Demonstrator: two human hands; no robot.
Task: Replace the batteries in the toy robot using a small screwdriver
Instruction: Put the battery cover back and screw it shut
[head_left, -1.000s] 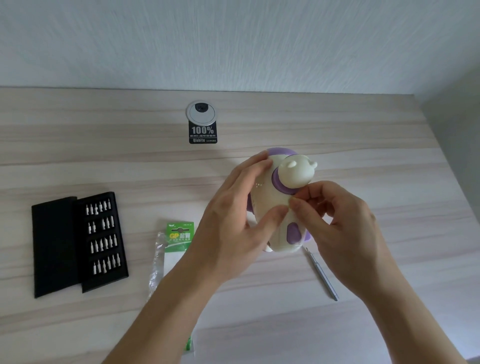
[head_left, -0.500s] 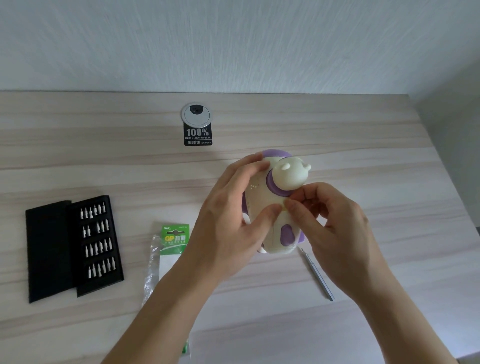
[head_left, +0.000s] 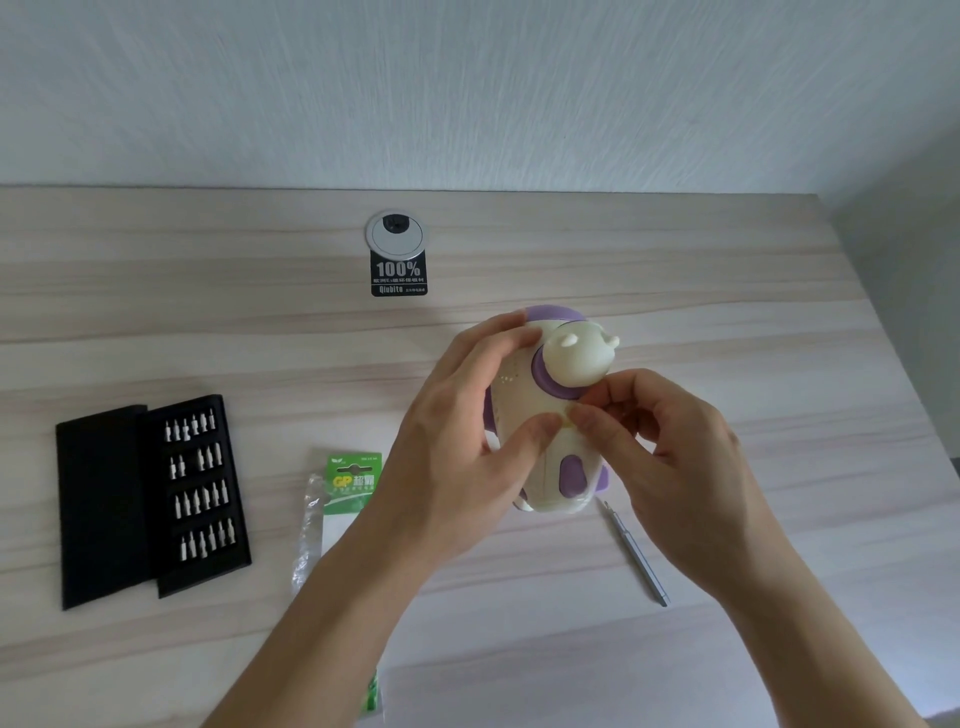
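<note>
Both forearms reached in from the near edge and met over the middle of the bench (head_left: 779, 338). The left hand (head_left: 457, 441) gripped the toy robot (head_left: 569, 358) from its left side, fingers (head_left: 488, 338) curled over the top and thumb on the cream front. The right hand (head_left: 675, 467) was curled, thumb and forefinger tips pinching the toy's body just beside the left thumb. The toy's base sat low (contact with the bench could not be told). The screwdriver (head_left: 636, 553) lay near the right wrist. The battery pack (head_left: 353, 478) and open bit case (head_left: 150, 499) lay left. Bare wood ran right of the hands to the bench edge.
</note>
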